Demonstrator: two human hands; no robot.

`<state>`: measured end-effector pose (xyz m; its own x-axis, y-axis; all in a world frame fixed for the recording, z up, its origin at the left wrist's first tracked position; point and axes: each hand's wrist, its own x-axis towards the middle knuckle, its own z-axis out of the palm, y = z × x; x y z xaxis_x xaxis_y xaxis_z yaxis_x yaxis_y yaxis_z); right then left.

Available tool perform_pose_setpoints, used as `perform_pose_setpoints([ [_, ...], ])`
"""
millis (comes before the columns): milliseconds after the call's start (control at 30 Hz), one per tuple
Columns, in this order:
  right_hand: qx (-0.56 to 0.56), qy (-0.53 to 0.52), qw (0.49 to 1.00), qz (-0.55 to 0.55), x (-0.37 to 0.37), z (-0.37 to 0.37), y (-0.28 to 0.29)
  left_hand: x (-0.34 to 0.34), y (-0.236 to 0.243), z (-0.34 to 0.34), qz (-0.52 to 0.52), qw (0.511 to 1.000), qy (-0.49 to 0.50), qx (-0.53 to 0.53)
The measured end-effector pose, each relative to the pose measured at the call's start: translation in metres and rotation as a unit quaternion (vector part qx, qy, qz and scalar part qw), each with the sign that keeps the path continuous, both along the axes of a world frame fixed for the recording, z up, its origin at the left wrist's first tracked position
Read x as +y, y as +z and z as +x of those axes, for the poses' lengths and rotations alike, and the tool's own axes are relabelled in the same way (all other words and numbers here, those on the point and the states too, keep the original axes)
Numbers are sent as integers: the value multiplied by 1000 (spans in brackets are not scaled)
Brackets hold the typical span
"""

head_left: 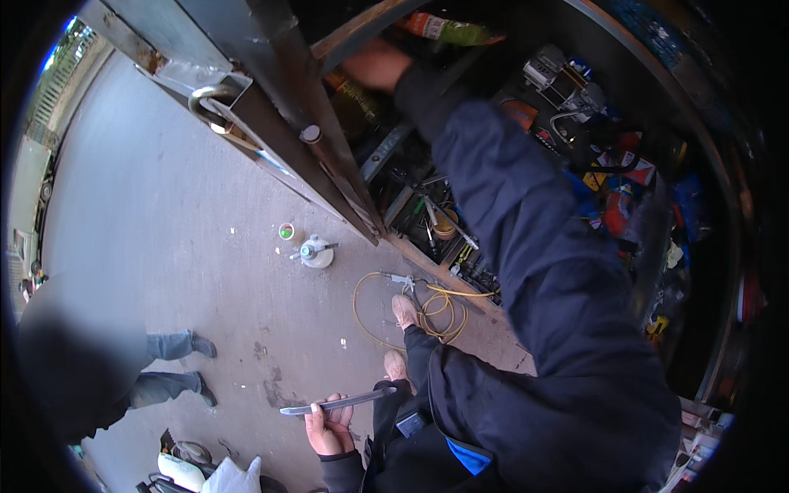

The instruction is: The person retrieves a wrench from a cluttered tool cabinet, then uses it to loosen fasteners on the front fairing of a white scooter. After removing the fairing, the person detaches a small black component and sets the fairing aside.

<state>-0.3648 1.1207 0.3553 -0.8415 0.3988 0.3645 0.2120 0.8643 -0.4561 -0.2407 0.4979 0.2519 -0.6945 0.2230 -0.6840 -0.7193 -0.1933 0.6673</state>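
My left hand [327,429] holds a long, flat metal bar [362,399] at the lower middle, its fingers curled under it. My right hand [378,66] reaches up into a dark metal compartment [343,43], near a green bottle [456,33] with a red label; it is blurred and its fingertips are hidden behind the frame. Below my right arm, tools [444,230] crowd the compartment's lower part, and a metal machine [552,82] lies to the right among assorted coloured items.
A coiled yellow hose [444,322] with a metal fitting lies by my feet. A white container [316,254] and a small cup [286,232] stand on the pavement [181,238]. Another person [164,386] is at the left, with white bags [233,478] nearby. An open metal door [279,177] borders the compartment.
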Motion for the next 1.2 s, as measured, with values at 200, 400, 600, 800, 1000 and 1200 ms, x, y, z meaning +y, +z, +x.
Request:
perform_pose_setpoints([
  [200, -105, 158, 945, -266, 83, -8, 35, -4, -8, 3, -7, 999, 47, -17],
  [400, -54, 134, 916, -375, 85, 40, 36, 6, -20, 6, 0, 997, 66, -38],
  [600, 95, -14, 893, -439, 94, 102, 33, 19, -25, 4, 1, 997, 71, -44],
  [800, 168, -171, 904, -355, 85, 161, -14, 45, -21, -9, 49, 998, 22, -16],
  [1000, -9, -107, 991, -80, -18, 179, -70, 81, -22, -12, 91, 996, -7, -7],
  [1200, 2, -93, 989, -113, -51, 169, -70, 93, -23, -10, 79, 997, -5, -14],
])
